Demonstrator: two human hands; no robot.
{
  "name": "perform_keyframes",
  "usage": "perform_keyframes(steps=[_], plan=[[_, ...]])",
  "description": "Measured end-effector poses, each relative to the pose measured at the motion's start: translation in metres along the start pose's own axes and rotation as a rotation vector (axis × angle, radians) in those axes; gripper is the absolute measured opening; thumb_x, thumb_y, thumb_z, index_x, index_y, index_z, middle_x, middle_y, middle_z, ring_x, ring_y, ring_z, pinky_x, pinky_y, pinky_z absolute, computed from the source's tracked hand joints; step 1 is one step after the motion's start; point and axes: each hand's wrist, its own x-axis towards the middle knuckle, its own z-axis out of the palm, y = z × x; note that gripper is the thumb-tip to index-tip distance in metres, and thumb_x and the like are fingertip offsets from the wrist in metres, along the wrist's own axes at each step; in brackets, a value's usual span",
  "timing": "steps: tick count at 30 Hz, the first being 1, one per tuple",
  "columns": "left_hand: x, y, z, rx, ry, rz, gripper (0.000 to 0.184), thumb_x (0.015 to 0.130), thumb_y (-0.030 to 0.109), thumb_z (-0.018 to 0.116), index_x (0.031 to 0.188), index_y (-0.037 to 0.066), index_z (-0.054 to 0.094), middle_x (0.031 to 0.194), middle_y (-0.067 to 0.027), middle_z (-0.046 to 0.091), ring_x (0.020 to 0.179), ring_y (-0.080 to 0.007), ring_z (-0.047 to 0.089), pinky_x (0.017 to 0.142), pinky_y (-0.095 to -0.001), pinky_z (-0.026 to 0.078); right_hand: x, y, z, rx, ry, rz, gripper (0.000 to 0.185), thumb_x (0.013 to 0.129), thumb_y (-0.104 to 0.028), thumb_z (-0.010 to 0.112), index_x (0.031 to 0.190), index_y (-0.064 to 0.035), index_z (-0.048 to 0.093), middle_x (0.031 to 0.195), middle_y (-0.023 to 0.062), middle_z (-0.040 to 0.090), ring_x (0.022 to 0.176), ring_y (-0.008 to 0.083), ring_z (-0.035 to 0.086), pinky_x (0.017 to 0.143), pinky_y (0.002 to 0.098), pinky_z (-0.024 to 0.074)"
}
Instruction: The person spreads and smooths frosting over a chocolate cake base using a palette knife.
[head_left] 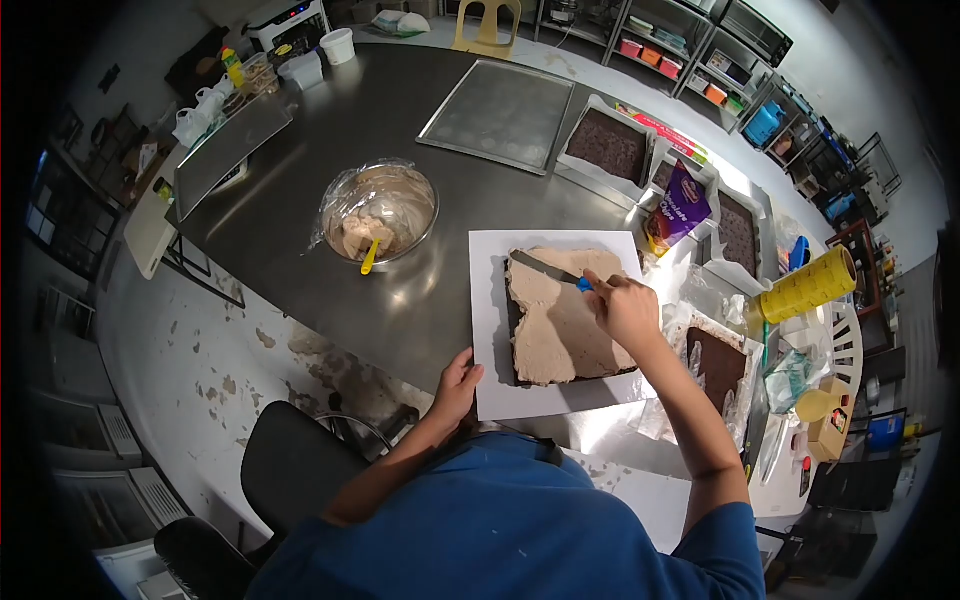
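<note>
I see the right hand grasping the blue-handled spatula, blade on the frosted slab cake. Cake sits on the white board, near edge of the steel table. Left hand at board's left edge; I can't tell if it's gripping. Mixing bowl beyond, to the left.

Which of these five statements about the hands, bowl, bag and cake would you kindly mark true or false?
1. The right hand holds the spatula. True.
2. A yellow handle sticks out of the bowl. True.
3. The left hand holds the bowl. False: the left hand is at the edge of the white board.
4. Frosting lies on the cake. True.
5. The purple bag lies left of the bowl. False: the bag lies to its right.
</note>
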Motion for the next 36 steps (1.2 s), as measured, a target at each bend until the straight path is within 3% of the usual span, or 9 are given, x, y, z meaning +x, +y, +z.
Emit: perform_keyframes(steps=[2,5,8,9,14,23,26,29,36], plan=[[0.001,0.0,0.0,0.004,0.007,-0.007,0.039,0.094,0.007,0.047,0.131,-0.002,0.039,0.104,-0.0088,0.062,0.089,-0.0106,0.058,0.081,-0.0237,0.045,-0.002,-0.004,-0.007,0.12,-0.166,0.094,0.029,0.08,-0.028,0.063,0.106,-0.0167,0.068,0.064,0.007,0.06,0.054,0.0251,0.058,0.052,0.035,0.0474],[0.002,-0.006,-0.003,0.002,-0.004,-0.012,0.04,0.094,0.007,0.047,0.132,-0.003,0.038,0.102,-0.0089,0.062,0.088,-0.0104,0.058,0.08,-0.0233,0.045,-0.005,-0.002,-0.026,0.214,-0.248,0.014,0.027,0.08,-0.029,0.063,0.103,-0.016,0.07,0.062,0.0087,0.059,0.052,0.0257,0.058,0.052,0.0359,0.0472],[0.002,-0.011,-0.003,-0.006,0.02,-0.005,0.041,0.094,0.008,0.047,0.132,-0.003,0.037,0.101,-0.0089,0.062,0.087,-0.0101,0.058,0.078,-0.0232,0.045,-0.002,0.015,-0.023,0.222,-0.118,0.118,0.027,0.08,-0.03,0.063,0.103,-0.0173,0.07,0.06,0.0078,0.058,0.053,0.0246,0.058,0.053,0.0365,0.0471],[0.002,-0.009,-0.003,-0.017,0.013,-0.003,0.041,0.094,0.008,0.047,0.132,-0.003,0.037,0.1,-0.0091,0.063,0.087,-0.0099,0.057,0.078,-0.0231,0.045,0.004,0.018,-0.024,0.196,-0.141,0.213,0.027,0.08,-0.028,0.066,0.105,-0.0178,0.069,0.068,0.0101,0.063,0.057,0.0286,0.06,0.056,0.0372,0.0476],[0.008,-0.008,-0.006,0.053,0.064,0.018,0.04,0.094,0.008,0.047,0.131,-0.003,0.039,0.098,-0.0086,0.062,0.085,-0.0086,0.057,0.076,-0.0224,0.045,0.008,0.02,-0.008,0.21,-0.228,0.242,0.027,0.082,-0.03,0.062,0.104,-0.0178,0.069,0.07,0.0127,0.064,0.064,0.0302,0.062,0.06,0.0393,0.0488],[0.021,0.003,-0.01,0.184,0.082,0.099,0.032,0.095,0.009,0.046,0.125,-0.001,0.047,0.094,-0.0042,0.061,0.08,-0.0074,0.055,0.072,-0.0216,0.044,-0.005,0.016,-0.041,0.264,-0.389,-0.063,0.029,0.077,-0.026,0.065,0.104,-0.0166,0.069,0.064,0.0096,0.062,0.057,0.0272,0.06,0.054,0.0373,0.0477],[0.022,0.0,-0.01,0.204,0.101,0.107,0.032,0.095,0.01,0.045,0.125,-0.001,0.047,0.094,-0.004,0.061,0.079,-0.0069,0.055,0.072,-0.0215,0.044,-0.005,0.026,-0.034,0.2,-0.204,-0.128,0.029,0.076,-0.025,0.066,0.104,-0.0171,0.07,0.063,0.0079,0.061,0.055,0.0259,0.059,0.052,0.0371,0.0475],[0.023,-0.004,-0.015,0.27,0.089,0.099,0.033,0.095,0.011,0.046,0.125,-0.001,0.047,0.093,-0.0037,0.061,0.079,-0.0065,0.055,0.071,-0.0211,0.044,0.005,0.032,-0.02,0.155,-0.113,0.03,0.029,0.076,-0.025,0.065,0.104,-0.0178,0.07,0.062,0.0081,0.06,0.054,0.0261,0.059,0.052,0.0372,0.0477],[0.024,-0.007,-0.017,0.233,0.074,0.096,0.034,0.095,0.011,0.046,0.126,-0.001,0.047,0.094,-0.0033,0.061,0.079,-0.006,0.054,0.072,-0.021,0.044,-0.019,0.015,-0.022,0.2,-0.313,-0.081,0.031,0.079,-0.026,0.062,0.108,-0.0184,0.068,0.061,0.0093,0.059,0.054,0.0269,0.059,0.052,0.0382,0.0474]])
